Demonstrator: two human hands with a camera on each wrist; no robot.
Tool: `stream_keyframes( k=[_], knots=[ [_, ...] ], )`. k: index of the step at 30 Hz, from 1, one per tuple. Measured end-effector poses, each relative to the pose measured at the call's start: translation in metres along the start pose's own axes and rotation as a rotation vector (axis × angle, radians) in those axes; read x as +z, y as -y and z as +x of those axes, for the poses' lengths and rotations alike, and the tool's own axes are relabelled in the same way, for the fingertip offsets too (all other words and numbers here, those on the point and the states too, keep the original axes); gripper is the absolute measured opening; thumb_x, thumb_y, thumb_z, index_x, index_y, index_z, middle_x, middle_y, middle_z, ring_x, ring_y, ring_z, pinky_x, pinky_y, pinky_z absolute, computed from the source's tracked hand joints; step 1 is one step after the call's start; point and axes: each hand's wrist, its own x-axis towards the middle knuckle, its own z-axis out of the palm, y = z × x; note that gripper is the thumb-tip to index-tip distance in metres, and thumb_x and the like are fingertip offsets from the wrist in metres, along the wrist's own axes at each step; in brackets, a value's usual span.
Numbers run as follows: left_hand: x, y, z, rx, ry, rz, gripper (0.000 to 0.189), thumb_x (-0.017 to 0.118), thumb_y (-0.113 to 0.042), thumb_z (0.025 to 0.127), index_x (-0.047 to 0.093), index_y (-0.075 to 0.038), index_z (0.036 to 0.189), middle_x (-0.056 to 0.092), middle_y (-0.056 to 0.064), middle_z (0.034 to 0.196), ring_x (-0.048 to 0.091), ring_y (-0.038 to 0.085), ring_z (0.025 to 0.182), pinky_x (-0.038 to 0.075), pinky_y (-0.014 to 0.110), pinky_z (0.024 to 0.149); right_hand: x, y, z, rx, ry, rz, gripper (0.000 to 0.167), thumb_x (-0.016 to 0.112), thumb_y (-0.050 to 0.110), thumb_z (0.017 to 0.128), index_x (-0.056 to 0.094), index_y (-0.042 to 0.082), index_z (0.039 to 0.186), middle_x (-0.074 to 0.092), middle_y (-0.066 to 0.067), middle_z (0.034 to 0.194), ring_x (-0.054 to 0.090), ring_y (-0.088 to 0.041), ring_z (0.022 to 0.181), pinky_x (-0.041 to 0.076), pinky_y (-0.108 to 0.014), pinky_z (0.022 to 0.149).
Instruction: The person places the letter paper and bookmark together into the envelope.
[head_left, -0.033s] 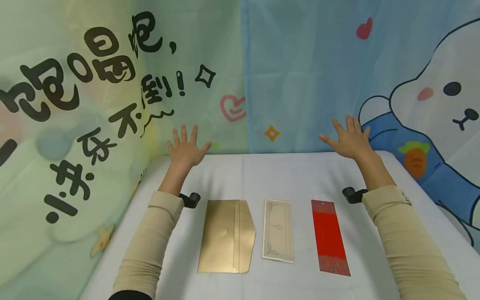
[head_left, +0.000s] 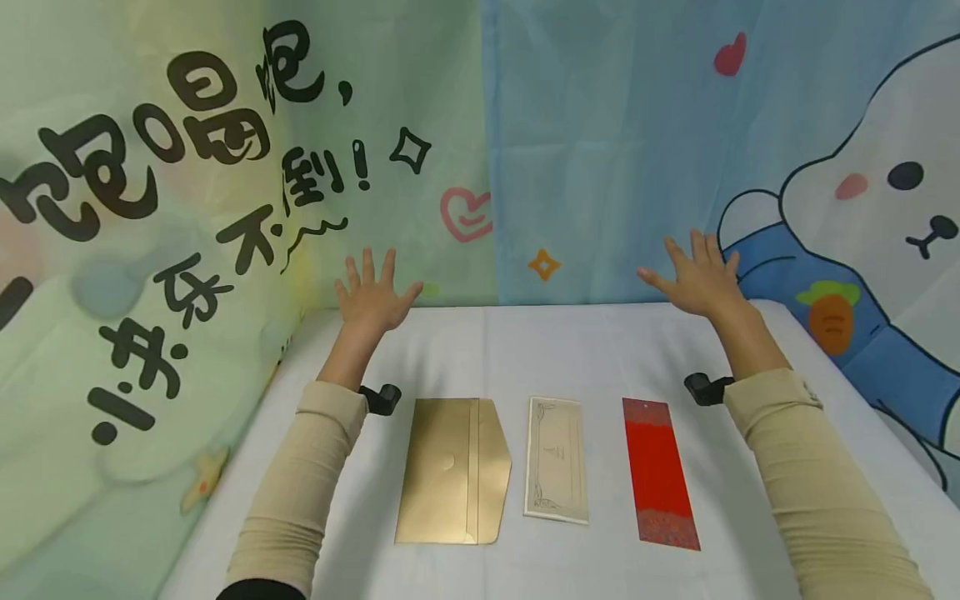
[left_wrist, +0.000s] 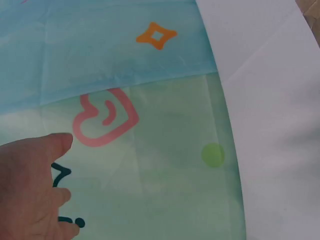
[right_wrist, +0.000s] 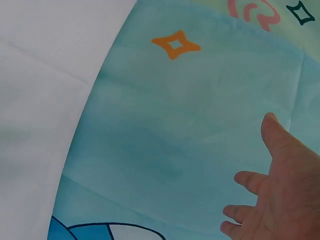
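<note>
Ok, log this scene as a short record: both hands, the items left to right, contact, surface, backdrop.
Left hand: held out beyond the items, fingers spread, holding nothing
Right hand: likewise spread, holding nothing
Left item: gold envelope, tapered flap toward the middle item
Middle item: cream card, ornate printed border
Right item: red strip, lying slightly slanted
Contact: no item touches another or a hand
Surface: white-covered table
Backdrop: printed cloth
</note>
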Motion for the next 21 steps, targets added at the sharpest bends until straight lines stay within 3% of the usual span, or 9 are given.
stream_keyframes(
  k=[3,5,8,11,15,21],
  knots=[
    [0.006,0.000,-0.007,0.008,-0.060,-0.015,0.072,0.036,-0.056,0.092,0.015,-0.017,0.149,0.009,0.017,0.152,-0.002,0.040,0.137,0.008,0.056,0.105,0.004,0.006,-0.008,-0.009,0.002,0.020,0.081,0.041,0.056,0.090,0.025,-0.005,0.142,0.013,-0.036,0.143,0.005,-0.050,0.132,0.004,-0.069,0.097],
    [0.010,-0.001,-0.016,0.034,-0.170,-0.033,0.065,0.043,-0.049,0.091,0.032,-0.011,0.144,0.031,0.019,0.144,0.022,0.043,0.132,0.022,0.054,0.102,0.006,0.016,-0.018,-0.026,-0.015,0.067,0.070,0.046,0.046,0.092,0.036,-0.007,0.137,0.027,-0.035,0.138,0.022,-0.050,0.127,0.017,-0.066,0.096],
    [0.018,-0.003,-0.035,0.082,-0.353,-0.022,0.051,0.052,-0.039,0.088,0.056,-0.005,0.125,0.061,0.019,0.113,0.054,0.041,0.100,0.043,0.049,0.081,0.017,0.034,-0.040,-0.014,-0.043,0.180,0.052,0.053,0.034,0.092,0.050,-0.005,0.126,0.048,-0.030,0.125,0.043,-0.046,0.112,0.036,-0.059,0.087],
    [0.030,-0.007,-0.057,0.115,-0.455,-0.017,0.039,0.056,-0.033,0.085,0.067,-0.005,0.109,0.067,0.017,0.089,0.060,0.037,0.073,0.047,0.046,0.063,0.034,0.052,-0.067,0.006,-0.078,0.262,0.038,0.054,0.030,0.092,0.059,-0.001,0.113,0.060,-0.023,0.108,0.054,-0.037,0.095,0.045,-0.050,0.075],
    [0.051,-0.015,-0.085,0.135,-0.457,-0.023,0.036,0.057,-0.033,0.084,0.070,-0.005,0.102,0.068,0.016,0.087,0.061,0.035,0.072,0.048,0.045,0.061,0.066,0.079,-0.094,0.014,-0.094,0.342,0.024,0.055,0.025,0.092,0.064,0.004,0.100,0.063,-0.014,0.093,0.056,-0.028,0.082,0.047,-0.041,0.066],
    [0.095,-0.029,-0.120,0.107,-0.373,-0.096,0.037,0.061,-0.032,0.081,0.068,-0.006,0.106,0.065,0.017,0.105,0.059,0.038,0.095,0.049,0.047,0.072,0.128,0.128,-0.122,0.010,-0.067,0.507,0.012,0.060,0.016,0.089,0.066,0.007,0.091,0.065,-0.005,0.083,0.056,-0.019,0.073,0.044,-0.031,0.061]
  ],
)
